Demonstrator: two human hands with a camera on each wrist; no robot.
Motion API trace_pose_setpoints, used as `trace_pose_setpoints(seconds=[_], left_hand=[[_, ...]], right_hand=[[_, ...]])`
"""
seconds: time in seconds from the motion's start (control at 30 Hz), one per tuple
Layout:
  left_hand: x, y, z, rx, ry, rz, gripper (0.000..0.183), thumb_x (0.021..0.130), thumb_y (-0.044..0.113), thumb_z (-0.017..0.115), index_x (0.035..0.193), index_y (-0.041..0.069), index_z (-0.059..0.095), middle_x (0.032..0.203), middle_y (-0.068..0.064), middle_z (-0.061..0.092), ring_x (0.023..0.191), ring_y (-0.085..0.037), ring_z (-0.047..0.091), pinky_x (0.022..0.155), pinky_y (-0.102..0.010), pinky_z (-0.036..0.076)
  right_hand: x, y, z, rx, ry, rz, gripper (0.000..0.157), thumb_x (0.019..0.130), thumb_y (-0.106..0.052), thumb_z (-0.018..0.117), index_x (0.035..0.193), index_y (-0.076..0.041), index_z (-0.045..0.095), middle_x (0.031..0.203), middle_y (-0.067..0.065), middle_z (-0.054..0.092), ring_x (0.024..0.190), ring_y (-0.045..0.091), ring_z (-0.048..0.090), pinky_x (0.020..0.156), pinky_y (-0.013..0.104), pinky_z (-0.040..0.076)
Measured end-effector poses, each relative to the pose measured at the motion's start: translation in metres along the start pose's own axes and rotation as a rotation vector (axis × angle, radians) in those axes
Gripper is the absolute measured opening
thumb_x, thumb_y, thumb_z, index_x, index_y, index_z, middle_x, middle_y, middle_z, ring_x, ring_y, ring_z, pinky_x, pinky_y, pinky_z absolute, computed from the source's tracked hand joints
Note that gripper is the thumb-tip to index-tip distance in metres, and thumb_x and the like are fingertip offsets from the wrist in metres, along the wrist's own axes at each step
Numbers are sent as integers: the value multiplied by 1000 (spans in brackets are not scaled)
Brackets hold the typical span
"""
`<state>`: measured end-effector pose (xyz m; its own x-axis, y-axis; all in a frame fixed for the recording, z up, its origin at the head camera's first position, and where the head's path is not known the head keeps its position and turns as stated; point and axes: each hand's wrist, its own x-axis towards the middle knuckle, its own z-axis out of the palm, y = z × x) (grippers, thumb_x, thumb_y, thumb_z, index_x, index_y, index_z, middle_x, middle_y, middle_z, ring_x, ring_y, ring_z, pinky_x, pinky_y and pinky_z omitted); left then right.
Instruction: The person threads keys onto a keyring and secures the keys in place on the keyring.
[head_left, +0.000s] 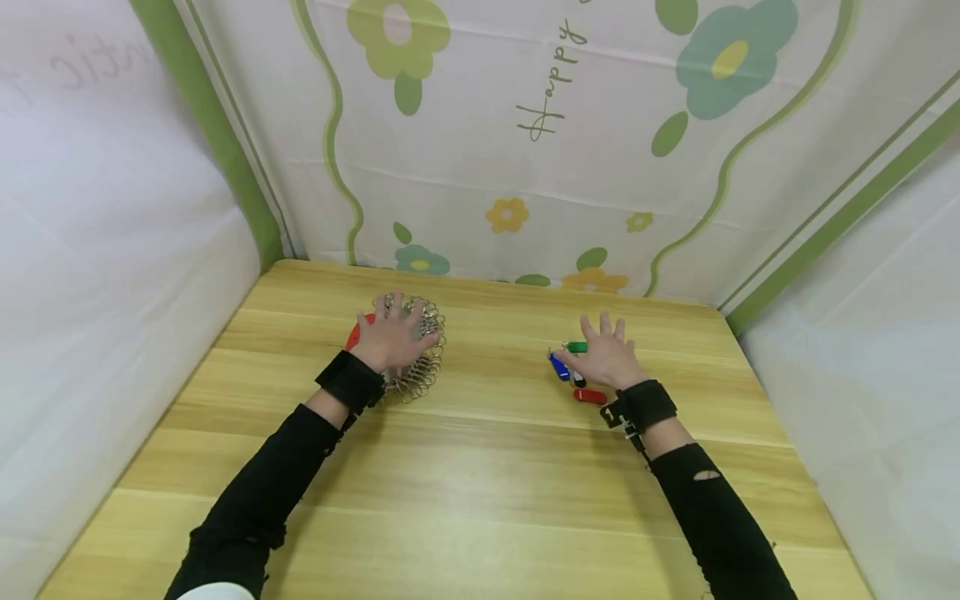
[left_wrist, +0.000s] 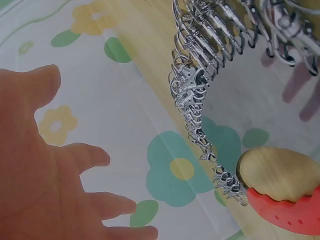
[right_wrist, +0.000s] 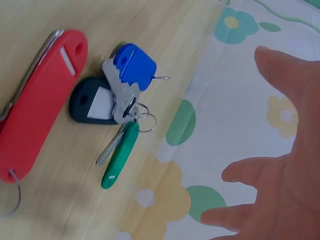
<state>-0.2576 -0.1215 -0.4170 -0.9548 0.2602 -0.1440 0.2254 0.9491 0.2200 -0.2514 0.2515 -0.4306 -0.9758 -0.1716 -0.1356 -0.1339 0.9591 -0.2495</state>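
Note:
My left hand (head_left: 392, 340) is spread above a round, shiny mirror-like piece (left_wrist: 230, 105) ringed with many silver metal clasps and rings (head_left: 420, 379). A red scalloped-edged piece with small dark dots (left_wrist: 290, 215) sits at its side. My right hand (head_left: 606, 358), fingers apart, hovers over several keys with plastic tags. In the right wrist view these are a red tag (right_wrist: 47, 100), a blue tag (right_wrist: 135, 65), a black tag with a white label (right_wrist: 82, 107) and a green tag (right_wrist: 120, 157). A silver key (right_wrist: 120, 92) lies across the black and blue tags. Neither hand holds anything.
Everything stands on a light wood-grain table (head_left: 465, 483). Behind it hangs a white cloth (head_left: 465, 150) printed with flowers, and further white cloth (head_left: 90, 275) closes off both sides. Black bands with cameras (head_left: 647, 407) are strapped on the wrists.

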Motion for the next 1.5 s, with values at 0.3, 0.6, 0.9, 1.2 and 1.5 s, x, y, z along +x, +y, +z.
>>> trace_pose_setpoints(seconds=[0.3, 0.6, 0.9, 1.2, 1.5], left_hand=[[-2, -9, -2, -14, 6, 26, 70, 97, 52, 40, 151, 11, 22, 151, -27, 15, 133, -50, 21, 95, -65, 30], [-6, -30, -8, -82, -48, 63, 54, 100, 42, 41, 143, 9, 41, 126, -21, 55, 105, -36, 56, 88, -52, 43], [-6, -60, -6, -70, -67, -61, 53, 97, 30, 51, 138, -2, 43, 135, -31, 41, 120, -48, 43, 93, -57, 38], [1, -80, 2, -76, -66, -190, 44, 94, 32, 54, 108, -9, 57, 96, -25, 53, 76, -34, 55, 63, -39, 46], [6, -91, 7, -129, -113, -199, 35, 90, 30, 56, 64, 7, 51, 58, -4, 43, 46, -15, 40, 47, -26, 32]], right_hand=[[0, -7, 0, 7, 57, -45, 77, 92, -47, 53, 144, 5, 30, 144, 35, 20, 130, 56, 18, 96, 64, 30], [1, -10, 3, 106, 46, -47, 58, 93, -35, 55, 131, 8, 47, 126, 31, 49, 112, 44, 49, 88, 54, 42], [4, -16, 6, 172, -42, -44, 50, 95, -37, 55, 122, 5, 56, 89, 10, 65, 74, 20, 61, 73, 42, 50], [3, -23, 17, 204, -63, -51, 44, 95, -33, 55, 122, 3, 58, 101, 15, 65, 75, 19, 61, 72, 40, 48], [5, -38, 26, 274, -62, -64, 46, 95, -31, 57, 123, 5, 56, 108, 19, 64, 90, 26, 62, 76, 41, 50]])
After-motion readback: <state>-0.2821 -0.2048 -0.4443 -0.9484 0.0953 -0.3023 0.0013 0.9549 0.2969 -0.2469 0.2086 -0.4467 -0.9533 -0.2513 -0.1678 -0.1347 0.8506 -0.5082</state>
